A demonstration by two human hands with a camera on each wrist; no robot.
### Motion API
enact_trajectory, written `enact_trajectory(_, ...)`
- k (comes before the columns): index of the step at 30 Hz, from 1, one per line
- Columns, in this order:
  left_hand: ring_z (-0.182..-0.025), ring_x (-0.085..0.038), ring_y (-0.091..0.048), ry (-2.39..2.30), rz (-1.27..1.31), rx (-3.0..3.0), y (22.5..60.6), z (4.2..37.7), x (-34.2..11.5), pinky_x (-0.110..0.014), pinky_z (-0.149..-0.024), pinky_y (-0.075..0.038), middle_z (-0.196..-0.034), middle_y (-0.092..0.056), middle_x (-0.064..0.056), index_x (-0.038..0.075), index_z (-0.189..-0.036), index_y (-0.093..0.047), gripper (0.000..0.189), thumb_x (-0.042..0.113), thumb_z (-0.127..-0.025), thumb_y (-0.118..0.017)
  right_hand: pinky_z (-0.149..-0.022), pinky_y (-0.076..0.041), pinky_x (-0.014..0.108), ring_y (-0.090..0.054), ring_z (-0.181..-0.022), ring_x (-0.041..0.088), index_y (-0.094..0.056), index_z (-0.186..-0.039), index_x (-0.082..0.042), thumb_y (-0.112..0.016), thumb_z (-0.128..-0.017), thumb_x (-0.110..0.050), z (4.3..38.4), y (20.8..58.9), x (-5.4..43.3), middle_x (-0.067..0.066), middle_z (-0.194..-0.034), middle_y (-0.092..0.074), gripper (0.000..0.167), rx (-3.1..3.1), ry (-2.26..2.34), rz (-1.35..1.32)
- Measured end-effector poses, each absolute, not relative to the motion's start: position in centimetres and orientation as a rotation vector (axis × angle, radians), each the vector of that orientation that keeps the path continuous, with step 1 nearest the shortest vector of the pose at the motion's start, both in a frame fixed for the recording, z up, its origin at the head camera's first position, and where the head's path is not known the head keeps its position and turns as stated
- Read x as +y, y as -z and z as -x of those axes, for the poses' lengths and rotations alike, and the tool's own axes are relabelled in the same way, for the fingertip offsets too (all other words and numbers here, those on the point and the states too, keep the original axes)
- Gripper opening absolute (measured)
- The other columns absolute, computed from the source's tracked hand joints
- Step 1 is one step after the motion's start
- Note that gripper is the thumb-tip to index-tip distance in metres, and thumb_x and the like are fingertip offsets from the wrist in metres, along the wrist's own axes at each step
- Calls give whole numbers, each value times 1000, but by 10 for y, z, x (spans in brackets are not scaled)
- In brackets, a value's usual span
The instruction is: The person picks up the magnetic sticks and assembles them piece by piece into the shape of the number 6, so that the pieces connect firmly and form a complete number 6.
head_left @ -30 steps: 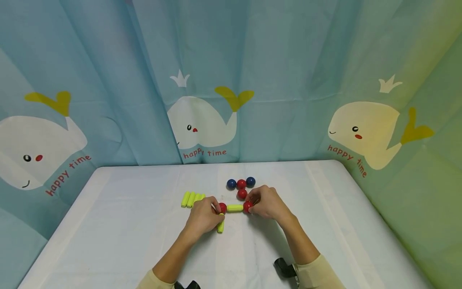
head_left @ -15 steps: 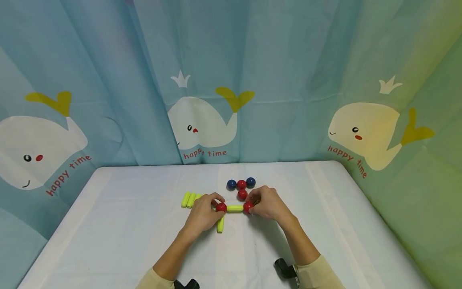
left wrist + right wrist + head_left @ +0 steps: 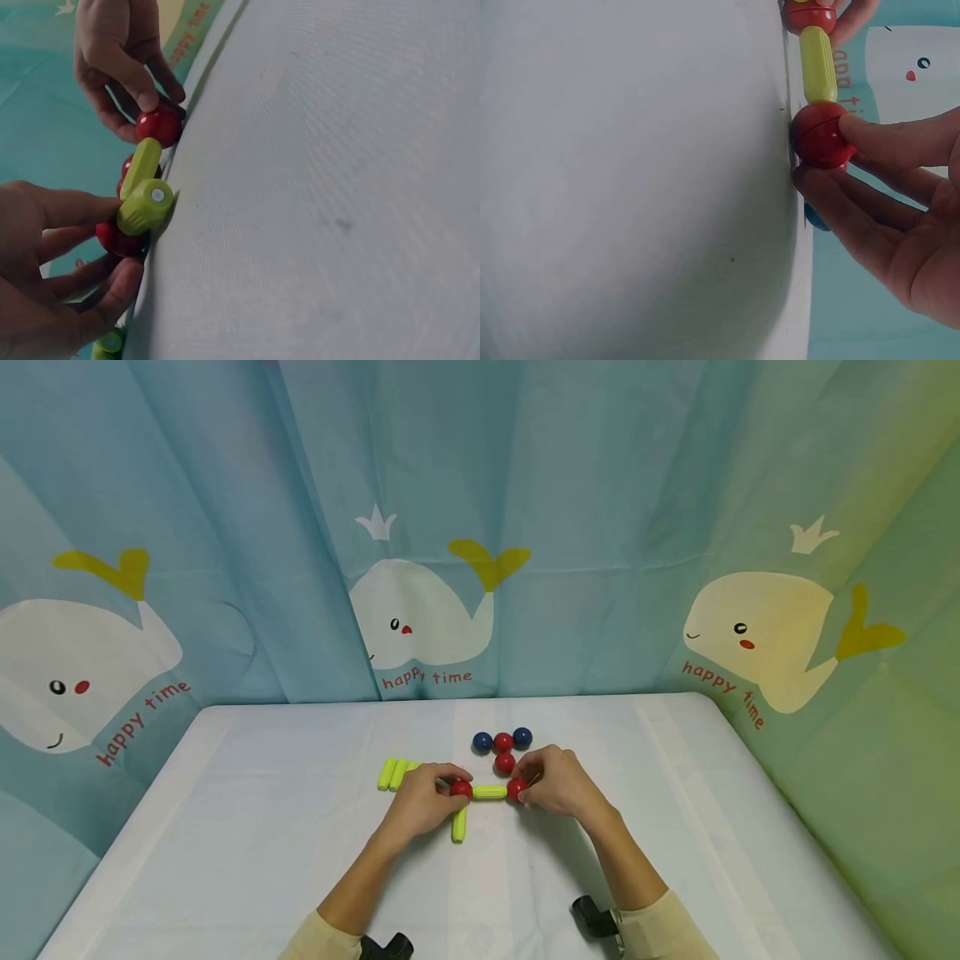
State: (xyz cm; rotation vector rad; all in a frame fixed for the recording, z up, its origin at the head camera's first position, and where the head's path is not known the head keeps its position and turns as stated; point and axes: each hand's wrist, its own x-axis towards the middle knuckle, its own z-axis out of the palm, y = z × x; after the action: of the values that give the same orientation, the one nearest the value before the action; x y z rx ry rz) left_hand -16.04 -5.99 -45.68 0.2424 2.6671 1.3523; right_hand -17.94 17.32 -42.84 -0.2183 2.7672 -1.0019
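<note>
In the head view, my left hand (image 3: 423, 800) pinches a red ball (image 3: 461, 789) between thumb and fingers. A yellow-green rod (image 3: 490, 792) spans from that ball to another red ball (image 3: 516, 790), which my right hand (image 3: 561, 783) grips. From the left ball a second yellow-green rod (image 3: 459, 827) points toward the person. The left wrist view shows this front rod (image 3: 146, 206) end-on, with a small silvery disc in its tip. Thumb and fingers hold the right-hand red ball (image 3: 823, 135) in the right wrist view, against the rod's end.
Behind the hands, two dark blue balls (image 3: 482, 742) flank a red ball (image 3: 503, 742), with one more red ball (image 3: 505, 763) in front. Several yellow-green rods (image 3: 392, 774) lie side by side left of my left hand, partly hidden by it. A curtain (image 3: 600, 527) hangs beyond the white table (image 3: 262, 843).
My left thumb and fingers have shifted from the front rod's top to around the left red ball, which moved slightly left. My right hand has stayed on its ball.
</note>
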Motion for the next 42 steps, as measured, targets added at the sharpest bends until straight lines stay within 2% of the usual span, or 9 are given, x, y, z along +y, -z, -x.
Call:
enact_trajectory(8,-83,-18,-58,-1379,-249,2660,462,164,-64,-31,-73,-49,-100,-71,-2,16,-111,-80,22,16,-89,-81,-69,-57,30,-65,-78,16,-79,-97,-11,-86,-80,-4,180,425,173,2,-88,-72,19,2759,974,260)
enact_trajectory(17,-85,-18,-59,-1379,-246,2645,460,165,-63,-31,-74,-50,-102,-72,-3,16,-111,-80,22,15,-89,-81,-72,-60,34,-70,-84,19,-78,-103,-7,-79,-88,-8,187,418,175,6,-94,-76,15,2885,1061,258)
enact_trajectory(27,-81,-16,-60,-1399,-270,2639,460,165,-65,-31,-72,-51,-100,-74,-2,15,-110,-80,23,15,-88,-82,-72,-61,35,-72,-86,23,-75,-116,-5,-80,-89,-10,196,425,161,16,-109,-74,28,2906,1049,274)
enact_trajectory(42,-82,-17,-59,-1403,-254,2630,459,165,-63,-31,-72,-50,-98,-74,-3,14,-112,-80,23,15,-88,-81,-75,-62,35,-67,-88,22,-75,-111,-6,-81,-88,-6,200,432,149,9,-104,-73,24,2857,991,223)
